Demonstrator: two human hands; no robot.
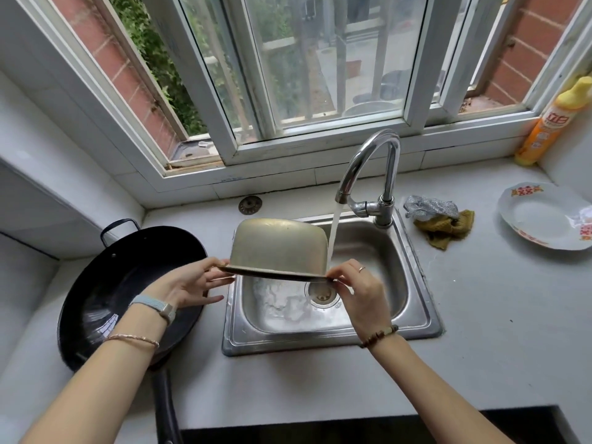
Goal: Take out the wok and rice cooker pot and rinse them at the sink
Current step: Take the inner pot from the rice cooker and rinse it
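Grey countertop (pixel 480 315) across the whole width, front edge cut off below. White-framed window (pixel 224 123) behind. One black wok (pixel 105 283) flat on the counter just left of the sink, loop handle at the far side, long handle cut off at the bottom edge, partly hidden under the left forearm. One steel sink (pixel 416 283), drain partly hidden. One dull metal rice cooker pot (pixel 278 245) held upside down over the basin's left half, base tilted away, inside hidden. One white plate (pixel 538 219) at far right, cut off, red rim motifs blurred. One faucet (pixel 368 161), running, stream grazing the pot's right wall. Left hand (pixel 189 283) pinching the left rim, other fingers spread; right hand (pixel 358 293) pinching the right rim between thumb and fingertips. One orange-and-yellow detergent bottle (pixel 551 123), red logo reading 立白, smaller print illegible. One olive cloth (pixel 448 229) under one silver mesh scrubber (pixel 429 206). One round drain strainer (pixel 250 205) behind the sink.
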